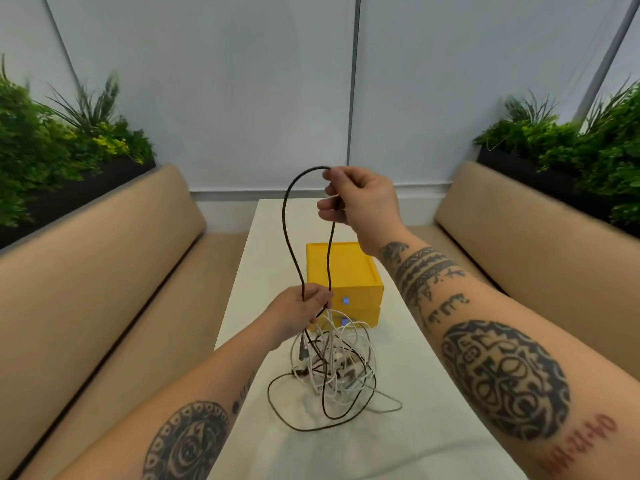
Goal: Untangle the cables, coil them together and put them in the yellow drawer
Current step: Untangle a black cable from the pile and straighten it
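Over the white table [433, 393] both hands are up with cable strung between them. Right hand [362, 202] is raised high, fingers curled round the black cable [288, 233], clamped on it at the top of a tall loop. That loop runs down in two strands to the left hand [299, 311], held lower and nearer the body, fingers closed on the black cable where the strands meet. Below the left hand hangs the tangle [332, 368], white cables [346, 341] and black ones mixed, not sorted; its lower part rests on the table, with black loops spread on the surface toward the person. The tangle sits just in front of the yellow drawer unit [346, 268], between it and the person, upper strands overlapping the lower drawer front in view. The unit has two stacked drawers, both closed, with a small blue tab on each front. Beige benches [104, 271] run along both sides, with green plants [52, 140] in dark planters behind them. Both forearms are tattooed.
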